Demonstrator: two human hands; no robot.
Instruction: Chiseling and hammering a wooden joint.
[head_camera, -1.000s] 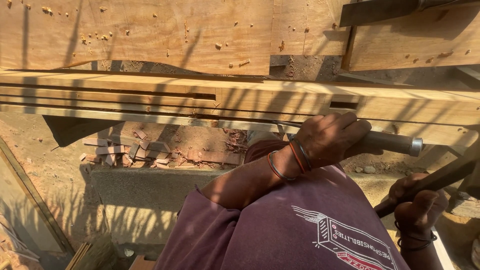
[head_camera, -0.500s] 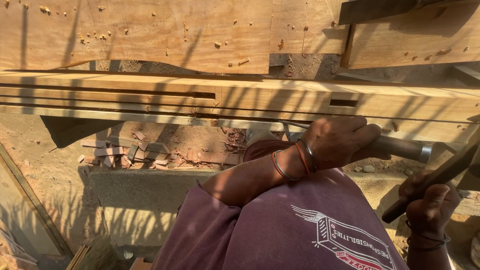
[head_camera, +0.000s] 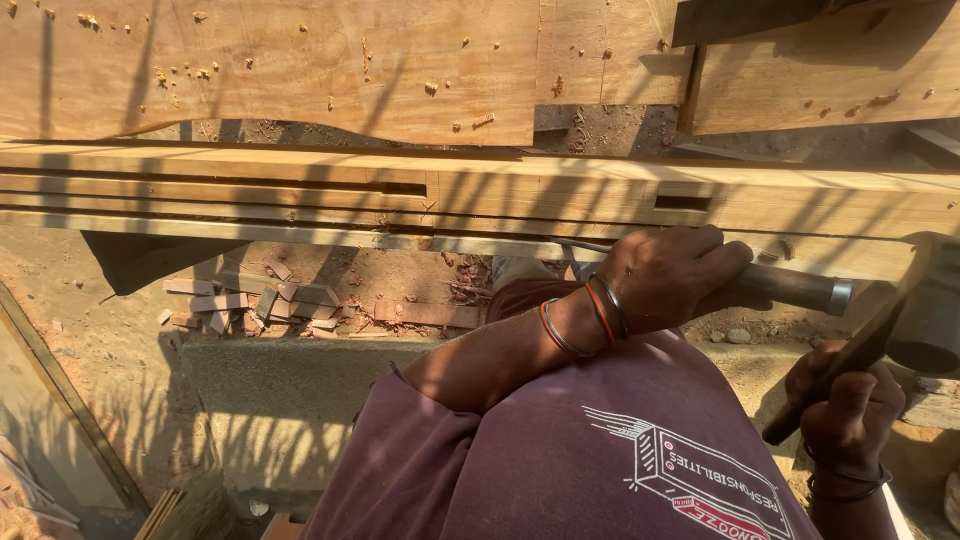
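My left hand (head_camera: 672, 279) reaches across my body and is closed around a chisel (head_camera: 795, 290), whose dark handle ends in a metal ring pointing right. It sits just below a long grooved wooden beam (head_camera: 500, 195) with a small rectangular mortise (head_camera: 683, 201) cut into it. Lower right, my right hand (head_camera: 845, 408) grips the dark handle of a hammer (head_camera: 925, 318). The hammer's head hangs close to the chisel's ringed end. The chisel's blade is hidden behind my left hand.
A wide plank (head_camera: 300, 70) dotted with wood chips lies beyond the beam, and another board (head_camera: 830, 80) lies at top right. Below the beam are offcuts (head_camera: 260, 305) on red dirt and a concrete block (head_camera: 290, 400).
My left hand and the chisel have shifted right along the beam. My right hand has lifted the hammer, and its head is now in view at the right edge.
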